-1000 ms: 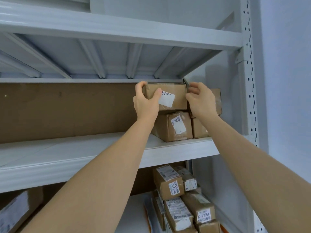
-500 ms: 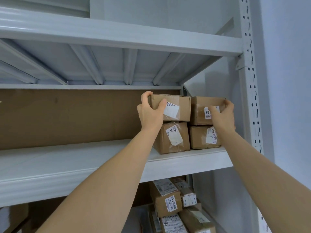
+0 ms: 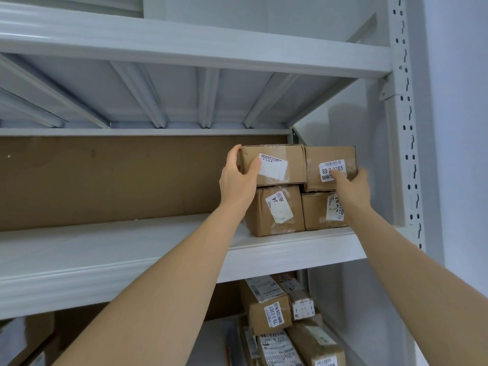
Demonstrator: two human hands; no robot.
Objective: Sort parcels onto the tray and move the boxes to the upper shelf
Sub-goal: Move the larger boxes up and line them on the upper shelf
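Note:
Four brown cardboard boxes stand in a two-by-two stack at the right end of the white shelf (image 3: 132, 249). My left hand (image 3: 237, 180) grips the left end of the upper left box (image 3: 280, 157), thumb on its front and fingers round its side. That box sits on the lower left box (image 3: 274, 215). My right hand (image 3: 351, 186), blurred, holds the lower right corner of the upper right box (image 3: 327, 154), with its thumb over the white label. It partly covers the lower right box (image 3: 314, 212).
A white perforated upright (image 3: 404, 128) stands just right of the stack. Another shelf board (image 3: 184, 46) lies overhead. A brown backboard (image 3: 105, 180) closes the rear. Several labelled parcels (image 3: 266, 307) are piled on the level below.
The upper left box came down onto the lower left box. My right hand left it, went to the upper right box and now sits lower on that box's front.

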